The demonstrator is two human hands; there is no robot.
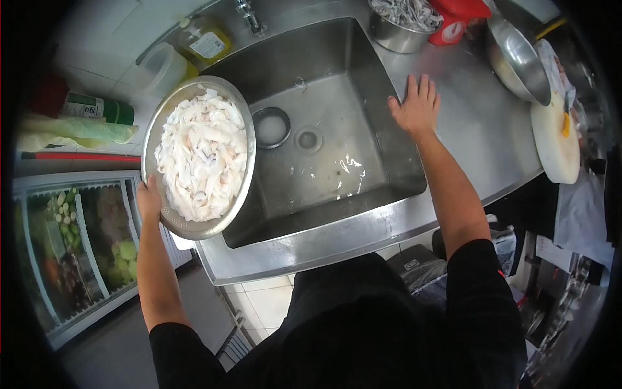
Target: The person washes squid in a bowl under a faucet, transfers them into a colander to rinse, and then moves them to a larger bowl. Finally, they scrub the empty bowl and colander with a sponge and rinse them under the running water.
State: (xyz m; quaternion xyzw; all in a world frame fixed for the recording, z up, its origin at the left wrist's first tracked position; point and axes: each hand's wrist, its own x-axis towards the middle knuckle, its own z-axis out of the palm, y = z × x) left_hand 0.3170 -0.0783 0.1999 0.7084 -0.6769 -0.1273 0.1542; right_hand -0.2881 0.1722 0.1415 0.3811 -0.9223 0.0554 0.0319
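The left hand (149, 198) grasps a metal colander (173, 217) by its rim, at the near left part; the fingers below the rim are hidden. The colander is over the left edge of the sink (337, 107), tilted a little, and I cannot tell whether it also rests on this edge. In it lies a big heap of white strips (206, 155), wet and piled one over another. The right hand (416, 107) holds nothing – it is palm down, with the fingers spread, on the metal bench (479, 123) just beside the right edge of the sink.

On the sink floor, a dark ring-shaped piece (271, 128) is just left of the drain (309, 139). To the right of the drain there are some bright white marks; I cannot tell if they are scraps or reflections.

At the far left stand a bottle with yellow liquid (205, 42) and a clear plastic container (161, 68), near the colander. At the far right, a metal pot (403, 42) with greyish strips stands beside a red object (457, 23) – and farther right a metal bowl (518, 58) leans near a round white board (556, 139).
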